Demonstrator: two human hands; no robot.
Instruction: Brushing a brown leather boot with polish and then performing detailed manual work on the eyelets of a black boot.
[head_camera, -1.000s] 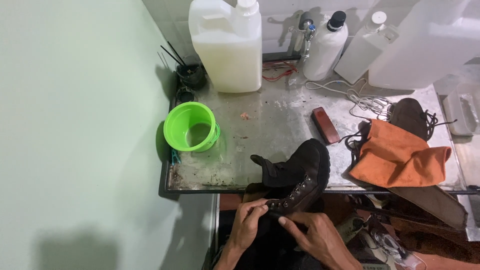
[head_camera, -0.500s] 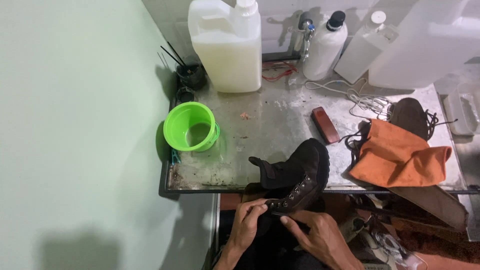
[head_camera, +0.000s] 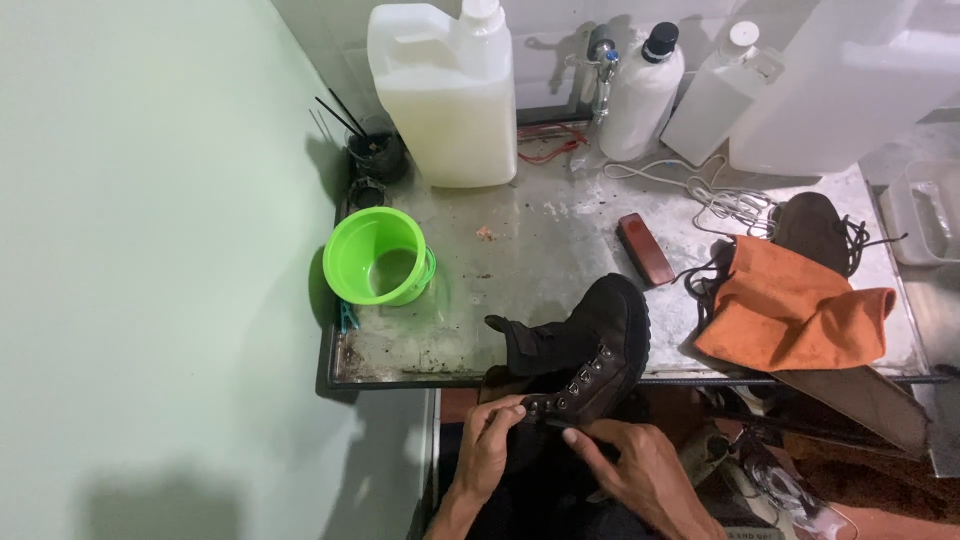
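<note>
- A black boot (head_camera: 590, 350) is propped on the near edge of a metal table (head_camera: 530, 235).
- Its eyelet edge is pinched by the left hand (head_camera: 492, 440) and right hand (head_camera: 632, 462).
- A green bucket (head_camera: 378, 258) stands left of the boot; an orange cloth (head_camera: 790, 310) lies right.

Both forearms rise from the bottom edge, bare, angled inward toward each other. Left hand (head_camera: 492, 440): fingers curled, thumb and fingertips pinched together at its upper right side, knuckles facing up. Right hand (head_camera: 630, 462): just right of the left hand, palm down, back of hand showing, index finger stretched leftward toward the left hand's fingertips. The two hands nearly meet
</note>
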